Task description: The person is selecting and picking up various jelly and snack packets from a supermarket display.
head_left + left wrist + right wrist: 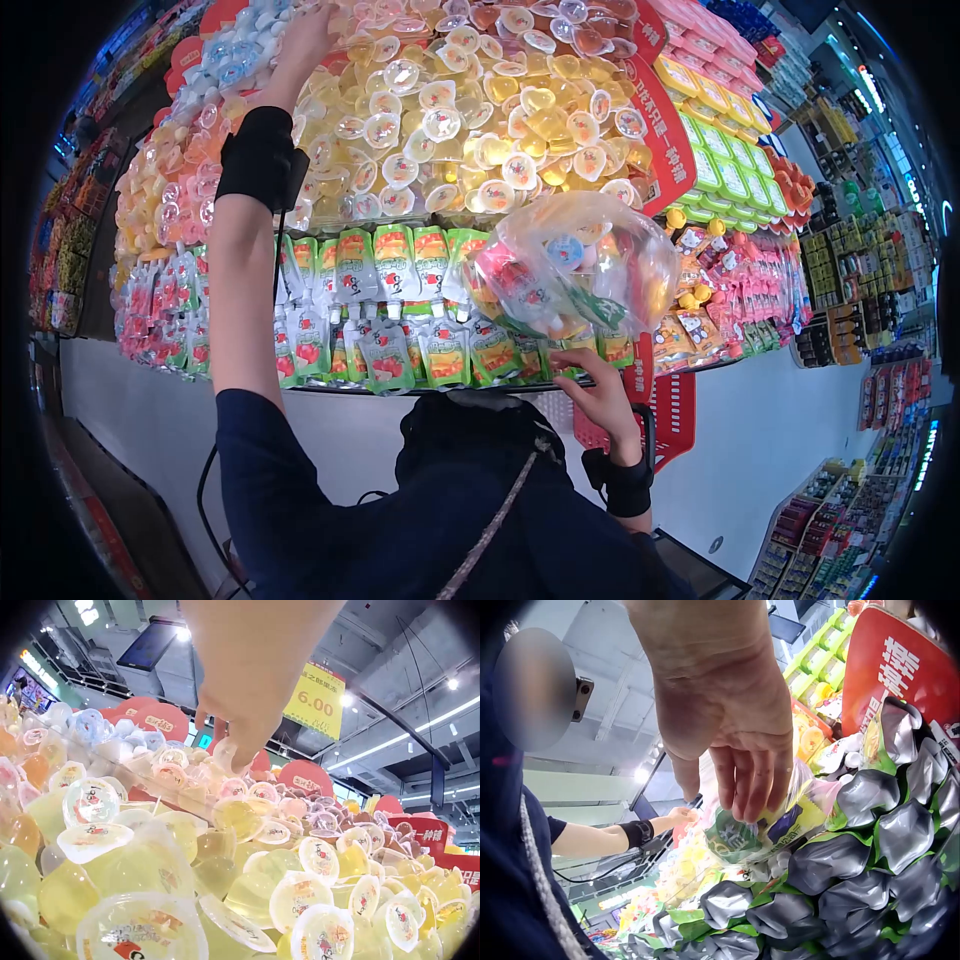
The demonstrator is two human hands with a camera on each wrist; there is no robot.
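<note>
My left hand (305, 35) reaches up high into a heaped display of jelly cups (480, 110). In the left wrist view its fingertips (240, 754) curl down and pinch a pale jelly cup (225, 755) on top of the yellow and clear cups (225, 847). My right hand (590, 375) is lower, and it grips the bottom of a clear plastic bag (585, 260) filled with coloured snacks. The right wrist view shows the fingers (742, 787) curled round that bag (757, 832), just above the display's drink pouches.
Rows of fruit-drink pouches (380, 310) hang below the jelly cups; their silver backs (870, 847) show beside the bag. A red sign (655, 130) edges the pile and a yellow price card (322, 690) hangs overhead. Stocked shelves (860, 270) line the aisle on the right.
</note>
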